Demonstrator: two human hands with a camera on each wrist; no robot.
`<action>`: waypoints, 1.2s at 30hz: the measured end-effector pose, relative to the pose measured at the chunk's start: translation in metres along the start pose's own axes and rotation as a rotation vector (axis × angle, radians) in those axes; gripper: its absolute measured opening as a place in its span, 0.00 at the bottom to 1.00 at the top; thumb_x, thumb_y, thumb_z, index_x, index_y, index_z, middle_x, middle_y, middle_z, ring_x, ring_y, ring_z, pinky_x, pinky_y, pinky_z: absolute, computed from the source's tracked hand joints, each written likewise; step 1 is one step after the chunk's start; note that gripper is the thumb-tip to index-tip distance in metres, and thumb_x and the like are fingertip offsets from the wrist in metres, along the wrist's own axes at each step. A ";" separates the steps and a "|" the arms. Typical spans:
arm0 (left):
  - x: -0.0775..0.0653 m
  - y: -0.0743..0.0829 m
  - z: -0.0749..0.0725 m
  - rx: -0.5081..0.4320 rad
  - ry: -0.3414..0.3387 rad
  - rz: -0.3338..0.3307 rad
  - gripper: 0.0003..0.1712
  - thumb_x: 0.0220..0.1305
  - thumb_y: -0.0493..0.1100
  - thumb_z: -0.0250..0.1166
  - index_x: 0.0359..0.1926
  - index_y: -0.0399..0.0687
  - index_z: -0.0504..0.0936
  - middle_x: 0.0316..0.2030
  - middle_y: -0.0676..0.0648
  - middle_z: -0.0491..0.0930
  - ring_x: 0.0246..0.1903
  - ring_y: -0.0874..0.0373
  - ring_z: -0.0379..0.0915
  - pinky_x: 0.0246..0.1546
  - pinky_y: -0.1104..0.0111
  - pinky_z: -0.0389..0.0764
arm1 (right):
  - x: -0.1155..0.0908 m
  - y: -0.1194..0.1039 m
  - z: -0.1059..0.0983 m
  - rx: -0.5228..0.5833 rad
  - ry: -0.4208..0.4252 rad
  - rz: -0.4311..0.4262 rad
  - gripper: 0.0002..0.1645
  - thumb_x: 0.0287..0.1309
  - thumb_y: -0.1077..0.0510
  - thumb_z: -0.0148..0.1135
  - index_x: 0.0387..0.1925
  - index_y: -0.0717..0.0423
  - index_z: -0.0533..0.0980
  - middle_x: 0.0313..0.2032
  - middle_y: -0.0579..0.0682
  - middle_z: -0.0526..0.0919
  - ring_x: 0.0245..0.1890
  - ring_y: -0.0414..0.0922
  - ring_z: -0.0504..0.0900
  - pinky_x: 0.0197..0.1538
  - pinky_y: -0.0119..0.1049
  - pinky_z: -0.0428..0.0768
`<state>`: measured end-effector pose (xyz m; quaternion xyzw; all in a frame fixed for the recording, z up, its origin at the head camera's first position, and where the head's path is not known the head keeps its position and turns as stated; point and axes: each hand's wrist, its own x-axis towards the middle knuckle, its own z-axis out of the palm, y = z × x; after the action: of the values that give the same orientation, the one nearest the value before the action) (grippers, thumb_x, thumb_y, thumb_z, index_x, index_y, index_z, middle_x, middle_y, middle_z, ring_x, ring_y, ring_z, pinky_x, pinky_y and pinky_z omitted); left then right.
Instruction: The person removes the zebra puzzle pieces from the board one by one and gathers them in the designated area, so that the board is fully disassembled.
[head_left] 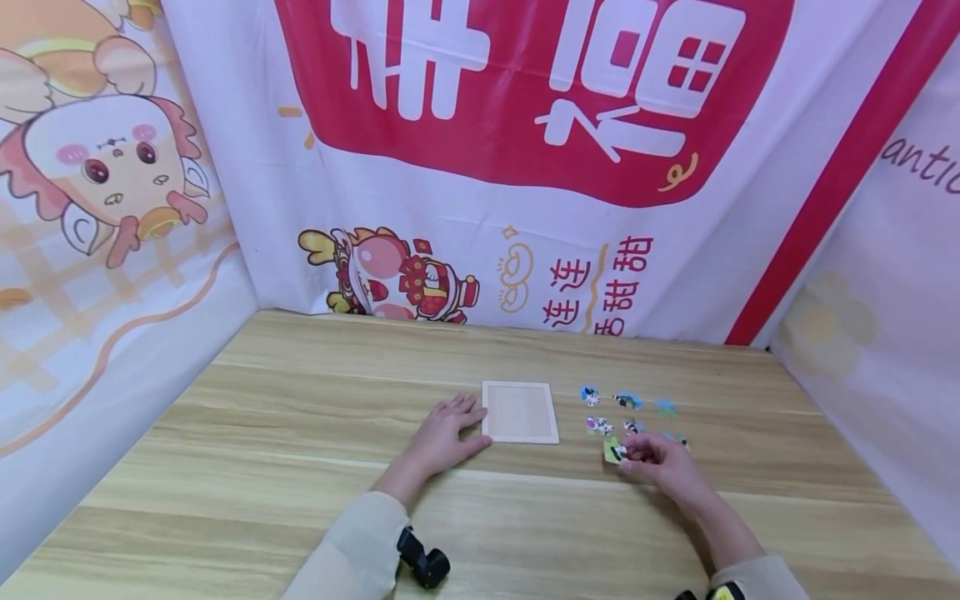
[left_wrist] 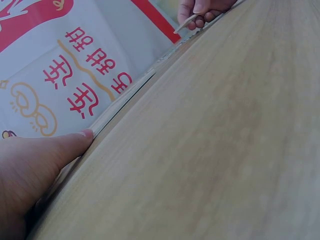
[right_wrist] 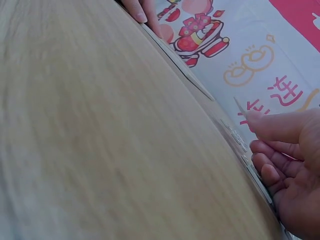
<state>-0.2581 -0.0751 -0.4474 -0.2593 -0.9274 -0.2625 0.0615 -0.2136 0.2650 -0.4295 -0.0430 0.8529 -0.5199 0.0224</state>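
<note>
My right hand [head_left: 662, 467] pinches a green puzzle piece [head_left: 612, 451] with a black-and-white figure on it, between thumb and fingers. In the right wrist view the piece [right_wrist: 241, 106] shows edge-on, raised above the table. Under and behind that hand lie several colourful puzzle pieces [head_left: 627, 401] in loose rows. To the left, a square light-wood puzzle frame [head_left: 553, 417] lies flat with a bare inside. My left hand [head_left: 444, 435] rests beside it, thumb and fingertips touching its left edge; in the left wrist view the thumb [left_wrist: 75, 147] presses at that edge.
The wood-grain table [head_left: 300, 433] spreads out around the hands. A printed white and red cloth [head_left: 480, 192] hangs along its back edge, with more printed cloth [head_left: 870, 400] at the right side and the left. A black wrist camera [head_left: 426, 560] sits on the left sleeve.
</note>
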 end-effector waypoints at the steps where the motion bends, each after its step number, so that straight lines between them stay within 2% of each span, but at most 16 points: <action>1: 0.000 0.000 0.000 0.000 0.000 -0.001 0.30 0.54 0.58 0.56 0.54 0.46 0.71 0.58 0.40 0.59 0.60 0.47 0.47 0.58 0.54 0.46 | 0.000 0.000 0.000 -0.016 -0.001 -0.007 0.21 0.39 0.62 0.66 0.38 0.65 0.73 0.32 0.54 0.76 0.32 0.46 0.72 0.35 0.33 0.72; 11: 0.000 0.001 -0.001 0.006 0.000 0.004 0.31 0.54 0.58 0.56 0.54 0.45 0.71 0.58 0.40 0.60 0.60 0.46 0.48 0.58 0.53 0.47 | 0.002 0.002 0.007 -0.132 0.022 -0.039 0.20 0.37 0.59 0.68 0.37 0.60 0.75 0.34 0.50 0.76 0.35 0.45 0.72 0.38 0.35 0.70; 17: 0.000 0.001 -0.001 0.005 0.004 0.007 0.30 0.54 0.58 0.56 0.53 0.44 0.71 0.58 0.39 0.60 0.59 0.46 0.48 0.57 0.53 0.47 | 0.002 0.002 0.010 -0.141 0.029 -0.058 0.20 0.38 0.59 0.68 0.37 0.61 0.76 0.36 0.52 0.75 0.37 0.46 0.71 0.40 0.37 0.69; 25: -0.001 0.001 -0.002 0.000 0.005 0.003 0.31 0.54 0.58 0.56 0.54 0.44 0.71 0.58 0.40 0.59 0.60 0.46 0.47 0.58 0.53 0.47 | 0.001 -0.001 0.013 -0.210 0.049 -0.123 0.17 0.38 0.58 0.68 0.34 0.59 0.77 0.34 0.50 0.74 0.35 0.46 0.71 0.39 0.39 0.68; 29: -0.001 0.000 -0.001 0.001 0.000 -0.004 0.31 0.54 0.59 0.55 0.54 0.45 0.70 0.59 0.41 0.59 0.60 0.47 0.47 0.58 0.54 0.46 | 0.001 -0.002 0.014 -0.219 0.044 -0.099 0.16 0.38 0.59 0.67 0.34 0.58 0.77 0.34 0.50 0.74 0.37 0.46 0.71 0.42 0.41 0.68; 36: 0.000 0.000 -0.001 -0.006 -0.002 -0.005 0.31 0.55 0.58 0.55 0.54 0.46 0.70 0.59 0.41 0.59 0.60 0.47 0.47 0.58 0.54 0.45 | 0.000 -0.002 0.014 -0.192 0.036 -0.128 0.18 0.38 0.62 0.68 0.36 0.59 0.76 0.35 0.51 0.75 0.37 0.47 0.72 0.41 0.40 0.70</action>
<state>-0.2577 -0.0754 -0.4469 -0.2575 -0.9273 -0.2652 0.0589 -0.2121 0.2516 -0.4337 -0.0899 0.8945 -0.4369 -0.0305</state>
